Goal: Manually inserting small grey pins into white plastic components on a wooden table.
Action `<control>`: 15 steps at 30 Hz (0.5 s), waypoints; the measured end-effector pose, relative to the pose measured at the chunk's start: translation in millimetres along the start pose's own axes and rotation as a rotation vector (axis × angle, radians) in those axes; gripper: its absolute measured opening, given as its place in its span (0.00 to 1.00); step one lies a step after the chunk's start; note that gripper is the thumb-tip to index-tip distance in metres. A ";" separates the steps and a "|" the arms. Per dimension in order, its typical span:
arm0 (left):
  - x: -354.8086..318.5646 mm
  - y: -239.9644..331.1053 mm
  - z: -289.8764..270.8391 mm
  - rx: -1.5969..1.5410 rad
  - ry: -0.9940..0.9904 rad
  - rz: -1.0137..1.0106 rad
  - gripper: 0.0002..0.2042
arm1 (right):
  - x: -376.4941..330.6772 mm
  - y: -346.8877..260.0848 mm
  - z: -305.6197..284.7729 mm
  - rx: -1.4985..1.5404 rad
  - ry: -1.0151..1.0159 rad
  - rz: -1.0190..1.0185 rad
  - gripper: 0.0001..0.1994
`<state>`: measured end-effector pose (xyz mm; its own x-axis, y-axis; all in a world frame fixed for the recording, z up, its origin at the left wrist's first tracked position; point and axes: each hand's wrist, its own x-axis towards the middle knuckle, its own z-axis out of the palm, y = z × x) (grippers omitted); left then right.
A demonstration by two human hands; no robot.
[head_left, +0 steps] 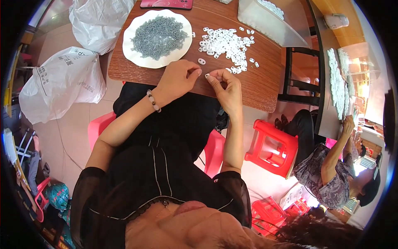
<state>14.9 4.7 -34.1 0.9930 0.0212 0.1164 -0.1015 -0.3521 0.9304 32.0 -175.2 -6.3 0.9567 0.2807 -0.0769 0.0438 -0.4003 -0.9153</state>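
Observation:
At the table's near edge, my left hand [176, 81] is closed, thumb and forefinger together; anything between them is too small to make out. Just to its right, my right hand [227, 89] pinches a small white plastic piece [207, 76] between thumb and forefinger. One loose white two-holed piece [201, 61] lies beyond my fingertips. Farther back spreads a heap of similar white pieces [224, 43]. A scalloped white plate [129, 46] to the left bears a mound of small grey rod-shaped pieces [159, 36].
A pink phone [168, 3] and a translucent bin [265, 27] lie at the far side of the brown table [257, 89]. White sacks [62, 83] stand on the left. Right of the table are a red stool [271, 147] and another person [327, 174] at a second table.

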 end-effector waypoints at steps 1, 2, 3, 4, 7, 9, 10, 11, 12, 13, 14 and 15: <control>0.0 1.6 -0.2 0.092 0.004 0.035 0.09 | -0.8 1.7 1.2 0.000 0.001 0.001 0.04; -0.2 2.4 -0.1 0.184 0.009 0.070 0.08 | -1.9 4.5 2.9 0.088 0.006 0.029 0.04; -0.2 0.8 1.0 0.183 0.009 0.071 0.08 | -2.7 6.5 3.6 0.175 0.010 0.056 0.05; 0.1 -2.4 2.6 0.200 0.050 0.114 0.08 | -3.2 7.1 3.4 0.174 0.010 0.056 0.05; 0.3 -4.3 3.6 0.207 0.080 0.149 0.08 | -5.0 9.4 2.9 0.187 0.012 0.048 0.08; 0.5 -3.9 3.7 0.201 0.073 0.142 0.08 | -5.1 12.3 2.6 0.216 0.019 0.008 0.10; -0.8 -2.6 4.0 0.180 0.071 0.130 0.08 | -5.8 11.8 2.1 0.216 0.018 0.005 0.10; -2.2 -1.9 4.1 0.160 0.070 0.117 0.08 | -7.0 10.7 1.8 0.176 0.018 0.004 0.10; -3.3 -2.8 4.9 0.162 0.072 0.117 0.08 | -7.5 9.9 1.8 0.137 0.017 0.002 0.10; -4.3 -4.6 6.3 0.111 0.105 0.151 0.08 | -6.9 9.5 2.0 0.137 0.015 0.000 0.10; -6.0 -5.0 6.8 0.059 0.136 0.184 0.08 | -7.4 8.9 2.5 0.144 0.032 0.002 0.10; -7.4 -4.1 6.6 0.061 0.136 0.184 0.08 | -7.7 8.3 3.2 0.150 0.049 0.004 0.10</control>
<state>8.3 -0.2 -41.0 0.9404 0.0762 0.3314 -0.2718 -0.4171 0.8673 24.0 -177.9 -14.6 0.9699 0.2347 -0.0646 0.0000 -0.2655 -0.9641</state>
